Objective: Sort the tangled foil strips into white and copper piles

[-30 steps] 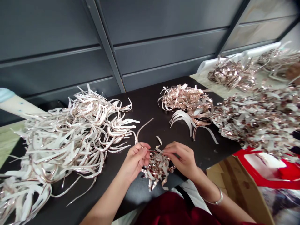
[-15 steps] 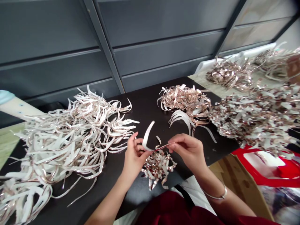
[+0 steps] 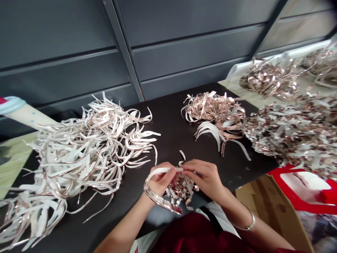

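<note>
Between my hands runs a curled strip (image 3: 158, 200), white on one side and shiny rose-gold on the other. My left hand (image 3: 162, 178) is closed on it with thumb and fingers, and the strip loops back over that wrist. At the strip's other end my right hand (image 3: 204, 174) pinches with thumb and forefinger. Just below the fingers lies a small heap of short curled rose-gold and white pieces (image 3: 181, 189), partly covered by the hands. A large pile of long strips (image 3: 86, 158) spreads over the black tabletop (image 3: 168, 123) to the left.
A rose-gold bundle of strips (image 3: 210, 107) lies behind my right hand. To its right sits a big mound of curled pieces (image 3: 292, 133). Farther back is another shiny bundle (image 3: 271, 77). A cardboard box (image 3: 271, 207) and a red-framed package (image 3: 289, 200) are at lower right; grey panels (image 3: 184, 52) stand behind.
Both hands have come lower and closer together over the small heap. The strip, which stood up from my left hand, now loops down around the left wrist. The view has shifted slightly.
</note>
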Action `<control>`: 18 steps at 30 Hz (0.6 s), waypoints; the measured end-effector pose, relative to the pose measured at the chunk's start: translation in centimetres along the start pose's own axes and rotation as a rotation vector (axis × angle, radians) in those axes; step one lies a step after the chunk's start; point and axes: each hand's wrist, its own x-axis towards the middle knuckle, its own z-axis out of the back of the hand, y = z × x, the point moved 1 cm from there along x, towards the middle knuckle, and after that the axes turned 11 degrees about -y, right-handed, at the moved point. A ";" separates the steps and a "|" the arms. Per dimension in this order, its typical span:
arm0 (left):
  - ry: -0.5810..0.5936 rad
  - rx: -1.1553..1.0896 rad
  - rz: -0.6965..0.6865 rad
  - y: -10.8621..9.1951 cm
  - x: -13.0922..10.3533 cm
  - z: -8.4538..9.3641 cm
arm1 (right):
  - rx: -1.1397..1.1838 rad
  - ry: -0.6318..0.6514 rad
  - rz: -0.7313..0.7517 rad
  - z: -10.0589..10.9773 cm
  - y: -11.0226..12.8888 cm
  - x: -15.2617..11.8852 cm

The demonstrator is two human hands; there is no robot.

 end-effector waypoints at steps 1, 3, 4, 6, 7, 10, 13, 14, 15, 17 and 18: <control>-0.011 0.099 -0.088 -0.3 0.0 0.1 | -0.021 0.003 -0.005 0.0 0.0 -0.1; -0.006 0.260 -0.232 -0.7 0.1 0.3 | -0.075 0.017 0.030 0.0 0.1 -0.2; -0.004 0.309 -0.287 -0.8 0.2 0.4 | -0.110 0.025 0.055 -0.1 0.2 -0.2; 0.007 0.364 -0.370 -0.6 0.2 0.4 | -0.199 0.038 0.094 -0.2 0.2 -0.2; 0.015 0.377 -0.398 -0.4 0.1 0.4 | -0.245 0.046 0.107 -0.3 0.2 -0.2; 0.058 0.404 -0.426 0.3 0.0 0.3 | -0.349 0.095 0.137 -0.7 0.2 -0.2; 0.085 0.439 -0.428 0.7 -0.1 0.4 | -0.414 0.169 0.180 -0.8 0.3 0.1; 0.087 0.445 -0.434 0.7 -0.2 0.4 | -0.435 0.195 0.199 -0.8 0.4 0.2; 0.088 0.449 -0.442 0.7 -0.2 0.4 | -0.452 0.219 0.219 -0.9 0.5 0.3; 0.083 0.462 -0.458 0.7 -0.2 0.5 | -0.479 0.247 0.249 -0.9 0.7 0.6; 0.081 0.471 -0.466 0.7 -0.3 0.4 | -0.488 0.248 0.255 -1.0 0.7 0.6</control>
